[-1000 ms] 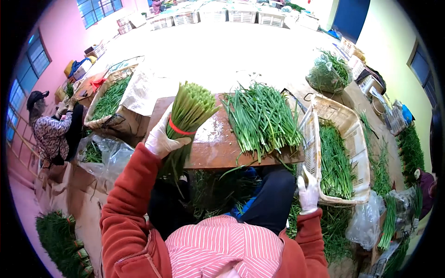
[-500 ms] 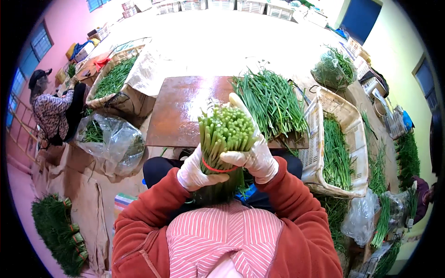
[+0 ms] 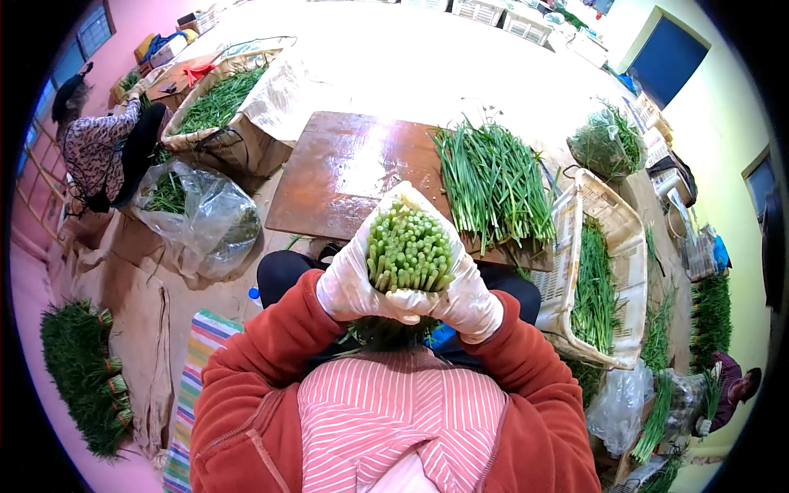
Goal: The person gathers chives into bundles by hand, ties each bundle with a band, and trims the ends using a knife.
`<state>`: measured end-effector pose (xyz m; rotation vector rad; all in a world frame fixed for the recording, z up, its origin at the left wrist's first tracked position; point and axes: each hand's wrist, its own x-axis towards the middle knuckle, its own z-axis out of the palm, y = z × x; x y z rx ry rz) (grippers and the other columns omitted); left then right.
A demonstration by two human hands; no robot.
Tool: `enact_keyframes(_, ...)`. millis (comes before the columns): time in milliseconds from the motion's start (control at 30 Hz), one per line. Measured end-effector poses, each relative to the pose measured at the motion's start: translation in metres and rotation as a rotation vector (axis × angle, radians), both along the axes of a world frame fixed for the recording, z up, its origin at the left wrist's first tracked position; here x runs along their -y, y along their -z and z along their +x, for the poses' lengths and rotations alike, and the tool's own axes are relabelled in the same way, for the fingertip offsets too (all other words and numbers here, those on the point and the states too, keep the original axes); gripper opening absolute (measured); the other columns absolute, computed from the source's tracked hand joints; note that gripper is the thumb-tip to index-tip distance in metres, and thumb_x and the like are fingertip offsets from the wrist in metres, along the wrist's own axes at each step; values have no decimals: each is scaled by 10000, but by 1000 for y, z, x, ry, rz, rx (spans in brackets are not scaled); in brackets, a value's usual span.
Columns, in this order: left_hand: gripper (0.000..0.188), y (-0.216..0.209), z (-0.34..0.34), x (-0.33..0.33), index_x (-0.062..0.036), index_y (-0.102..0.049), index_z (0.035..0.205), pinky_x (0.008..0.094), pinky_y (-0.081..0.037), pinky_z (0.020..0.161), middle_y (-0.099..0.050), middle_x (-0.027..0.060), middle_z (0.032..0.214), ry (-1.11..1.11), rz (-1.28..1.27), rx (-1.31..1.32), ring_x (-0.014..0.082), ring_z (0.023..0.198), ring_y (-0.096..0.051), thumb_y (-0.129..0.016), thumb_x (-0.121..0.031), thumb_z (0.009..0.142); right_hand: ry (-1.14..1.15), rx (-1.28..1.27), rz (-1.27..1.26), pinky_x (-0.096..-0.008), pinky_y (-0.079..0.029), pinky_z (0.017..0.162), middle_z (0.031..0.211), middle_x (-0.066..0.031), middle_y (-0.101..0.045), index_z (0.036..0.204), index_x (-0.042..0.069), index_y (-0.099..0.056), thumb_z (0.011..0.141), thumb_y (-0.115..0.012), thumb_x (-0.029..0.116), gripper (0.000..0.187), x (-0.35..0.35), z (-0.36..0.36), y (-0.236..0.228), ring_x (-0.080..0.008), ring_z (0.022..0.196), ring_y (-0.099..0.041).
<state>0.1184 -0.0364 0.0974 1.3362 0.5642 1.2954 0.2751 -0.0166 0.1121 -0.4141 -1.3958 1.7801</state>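
Note:
A thick bunch of garlic chives (image 3: pixel 409 251) is held up in front of my chest, its pale-green cut stem ends facing me. My gloved left hand (image 3: pixel 352 278) wraps its left side. Around the right side closes my gloved right hand (image 3: pixel 470 292). Fingers of both hands meet at the far side, and the thumbs come together at the near side. The bunch's leafy part hangs below, mostly hidden by my hands. More loose chives (image 3: pixel 497 185) lie in a pile on the right of the brown wooden table (image 3: pixel 316 193), just beyond my hands.
A white plastic crate (image 3: pixel 563 283) with chives stands at my right. Left are a clear bag (image 3: pixel 215 234) of greens, a lined basket (image 3: pixel 267 148) and tied bunches (image 3: pixel 78 374) on the floor. One person (image 3: pixel 103 152) sits far left; another (image 3: pixel 727 394) is at the right edge.
Both hands have shifted their grip up around the stem ends, which now face me more directly. The red band seen around the bunch before is now hidden. My view has turned slightly.

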Motion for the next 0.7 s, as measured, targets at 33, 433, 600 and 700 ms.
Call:
enact_keyframes(33, 1112, -2, 1, 1, -65, -181, 1423, 342, -357, 1007, -442, 62, 1310, 22, 35, -47, 156, 1183, -437, -868, -68, 549, 15, 40, 65, -346, -335, 1029, 1346, -91, -395, 1415, 36, -220, 642, -827, 116, 986, -2, 1, -1, -187, 1228, -403)
enact_keyframes(433, 724, 9, -10, 1, -58, -404, 1224, 334, -436, 937, -539, 57, 1186, 117, -99, -100, 153, 1102, -526, -818, -90, 631, -28, 254, 347, -328, -304, 1040, 1347, -98, -403, 1423, 32, -243, 572, -866, 168, 1064, -17, 4, -10, -176, 1224, -395)
enact_keyframes(600, 702, -1, -11, 1, -59, -415, 1231, 322, -438, 934, -547, 54, 1179, 137, -109, -90, 152, 1094, -531, -792, -80, 640, -78, 277, 378, -327, -309, 1024, 1298, -114, -445, 1444, 63, -215, 556, -866, 166, 1106, -19, -1, -18, -189, 1183, -428)
enact_keyframes(700, 672, -2, -12, 2, -59, -433, 1234, 317, -435, 932, -563, 50, 1158, 154, -136, -117, 143, 1074, -539, -775, -76, 656, -64, 336, 359, -354, -249, 1069, 1258, -99, -501, 1396, 47, -324, 588, -846, 201, 974, -21, -3, -20, -180, 1157, -470)
